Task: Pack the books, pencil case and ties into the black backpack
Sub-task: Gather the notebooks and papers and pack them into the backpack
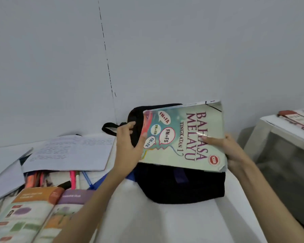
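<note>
Both hands' grip [175, 146] on textbook [182, 135] above white table [174, 223], grey wall [165, 50] behind.

Backpack [181, 183] on the counter [174, 223], against the wall [147, 50]. Bahasa Melayu textbook [184, 135] above the backpack's top, between the hands: left hand [130, 146] at its left edge, right hand [230, 151] at its right edge. Left of the backpack, an open notebook [68, 153] over a cluster of pens [74, 179]. Nearer and further left, an open textbook [33, 213]. Far right, apart from the counter, a cabinet [286, 155] with a booklet [298, 120] on top.
</note>
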`<state>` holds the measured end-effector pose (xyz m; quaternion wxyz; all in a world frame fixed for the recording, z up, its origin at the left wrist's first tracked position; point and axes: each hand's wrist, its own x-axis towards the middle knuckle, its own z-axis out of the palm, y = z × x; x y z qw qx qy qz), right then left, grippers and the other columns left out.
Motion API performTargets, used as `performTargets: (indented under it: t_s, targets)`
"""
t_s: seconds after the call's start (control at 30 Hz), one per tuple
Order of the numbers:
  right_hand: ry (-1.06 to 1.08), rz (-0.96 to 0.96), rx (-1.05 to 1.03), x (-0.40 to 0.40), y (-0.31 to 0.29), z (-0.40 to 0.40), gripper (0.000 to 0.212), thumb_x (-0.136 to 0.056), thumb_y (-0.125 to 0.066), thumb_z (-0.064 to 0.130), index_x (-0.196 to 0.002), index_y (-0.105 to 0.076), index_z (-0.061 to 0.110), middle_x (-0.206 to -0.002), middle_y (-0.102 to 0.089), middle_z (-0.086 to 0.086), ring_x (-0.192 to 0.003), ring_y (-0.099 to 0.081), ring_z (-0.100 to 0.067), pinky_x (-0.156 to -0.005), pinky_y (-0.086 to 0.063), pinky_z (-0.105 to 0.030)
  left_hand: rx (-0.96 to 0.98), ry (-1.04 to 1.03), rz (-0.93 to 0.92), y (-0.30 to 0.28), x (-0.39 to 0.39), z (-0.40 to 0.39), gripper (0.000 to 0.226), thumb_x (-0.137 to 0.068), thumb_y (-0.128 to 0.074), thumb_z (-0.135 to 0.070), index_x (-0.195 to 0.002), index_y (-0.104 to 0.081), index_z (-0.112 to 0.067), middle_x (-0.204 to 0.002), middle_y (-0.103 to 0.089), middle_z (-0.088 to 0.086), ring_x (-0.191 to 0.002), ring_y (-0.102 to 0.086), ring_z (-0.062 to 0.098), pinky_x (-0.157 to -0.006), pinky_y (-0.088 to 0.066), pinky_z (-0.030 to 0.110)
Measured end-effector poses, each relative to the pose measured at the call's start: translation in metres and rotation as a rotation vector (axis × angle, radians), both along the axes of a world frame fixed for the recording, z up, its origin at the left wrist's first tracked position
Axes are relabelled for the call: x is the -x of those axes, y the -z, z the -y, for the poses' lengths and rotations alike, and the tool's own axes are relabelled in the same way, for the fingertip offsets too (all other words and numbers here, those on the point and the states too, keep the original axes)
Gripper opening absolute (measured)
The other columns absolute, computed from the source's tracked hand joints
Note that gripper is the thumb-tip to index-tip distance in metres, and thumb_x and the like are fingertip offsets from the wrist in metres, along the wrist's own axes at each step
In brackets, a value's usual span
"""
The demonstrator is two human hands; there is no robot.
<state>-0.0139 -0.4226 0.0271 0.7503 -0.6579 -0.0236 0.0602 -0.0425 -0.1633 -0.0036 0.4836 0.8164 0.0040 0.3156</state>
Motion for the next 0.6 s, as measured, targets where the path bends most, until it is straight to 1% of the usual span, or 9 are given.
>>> performTargets:
  t_s: [0.1,0.17,0.2,0.27,0.33,0.4,0.43,0.5,0.6]
  targets:
    - [0.054,-0.058,-0.125,-0.006,0.009,0.017,0.044,-0.071,-0.068,-0.003,-0.115,-0.061,-0.002,-0.108,-0.068,-0.024,-0.094,-0.067,-0.04,-0.076,-0.055,-0.053,0.105,0.087,-0.358,0.038,0.0,0.003,0.063,-0.088,-0.053,-0.05,-0.137,-0.042,-0.012,-0.132,-0.051,0.002,-0.114,-0.053,0.012,-0.09,-0.043,0.022]
    - [0.059,-0.079,-0.159,-0.012,0.013,0.027,0.051,-0.065,-0.069,0.0,-0.116,-0.06,-0.002,-0.109,-0.066,-0.025,-0.089,-0.069,-0.037,-0.071,-0.057,-0.051,0.078,0.092,-0.42,0.05,0.001,0.006,0.081,-0.078,-0.043,-0.074,-0.134,-0.046,-0.015,-0.133,-0.052,0.003,-0.12,-0.051,0.016,-0.099,-0.047,0.033]
    - [0.059,-0.084,-0.164,-0.015,0.014,0.031,0.051,-0.065,-0.068,0.0,-0.116,-0.06,-0.002,-0.108,-0.067,-0.024,-0.082,-0.071,-0.034,-0.066,-0.059,-0.046,0.059,0.065,-0.436,0.05,0.001,0.009,0.084,-0.079,-0.043,-0.075,-0.138,-0.042,-0.015,-0.139,-0.046,0.005,-0.128,-0.045,0.02,-0.105,-0.042,0.038]
    - [0.045,-0.102,-0.177,-0.019,0.017,0.036,0.048,-0.069,-0.066,-0.003,-0.116,-0.059,-0.002,-0.107,-0.066,-0.024,-0.073,-0.072,-0.03,-0.058,-0.06,-0.042,0.017,-0.006,-0.458,0.049,0.001,0.011,0.078,-0.087,-0.053,-0.056,-0.147,-0.027,-0.013,-0.148,-0.031,0.007,-0.138,-0.03,0.024,-0.11,-0.032,0.04]
    - [0.023,-0.116,-0.191,-0.023,0.02,0.04,0.06,-0.062,-0.075,0.001,-0.119,-0.058,-0.002,-0.109,-0.066,-0.025,-0.076,-0.071,-0.032,-0.061,-0.059,-0.045,0.053,0.014,-0.52,0.049,-0.001,0.011,0.082,-0.087,-0.061,-0.043,-0.15,-0.018,-0.013,-0.151,-0.029,0.009,-0.138,-0.031,0.025,-0.108,-0.033,0.039]
    - [-0.008,-0.141,-0.172,-0.029,0.024,0.042,0.09,-0.04,-0.09,0.007,-0.123,-0.056,-0.001,-0.111,-0.066,-0.025,-0.081,-0.071,-0.035,-0.061,-0.059,-0.047,0.174,0.074,-0.593,0.049,-0.004,0.001,0.082,-0.084,-0.067,-0.037,-0.149,-0.025,-0.012,-0.146,-0.039,0.009,-0.132,-0.041,0.025,-0.104,-0.038,0.038]
    - [-0.023,-0.151,-0.166,-0.031,0.025,0.042,0.093,-0.038,-0.091,0.006,-0.124,-0.055,0.0,-0.111,-0.066,-0.025,-0.081,-0.071,-0.036,-0.062,-0.059,-0.047,0.236,0.114,-0.609,0.047,-0.004,-0.006,0.076,-0.082,-0.071,-0.033,-0.145,-0.034,-0.011,-0.14,-0.047,0.009,-0.125,-0.049,0.024,-0.102,-0.043,0.036]
    - [-0.031,-0.181,-0.17,-0.032,0.026,0.042,0.073,-0.056,-0.079,0.0,-0.124,-0.055,-0.001,-0.107,-0.067,-0.024,-0.077,-0.071,-0.034,-0.062,-0.059,-0.048,0.349,0.224,-0.612,0.043,-0.005,-0.019,0.051,-0.081,-0.072,-0.02,-0.127,-0.055,-0.007,-0.126,-0.061,0.011,-0.108,-0.062,0.02,-0.093,-0.051,0.032]
    - [-0.071,-0.241,-0.203,-0.034,0.029,0.041,0.059,-0.065,-0.068,0.002,-0.123,-0.055,0.0,-0.101,-0.069,-0.023,-0.072,-0.071,-0.034,-0.065,-0.057,-0.051,0.551,0.352,-0.613,0.025,-0.008,-0.03,0.018,-0.09,-0.059,-0.008,-0.107,-0.064,-0.003,-0.109,-0.07,0.012,-0.093,-0.067,0.017,-0.079,-0.056,0.023]
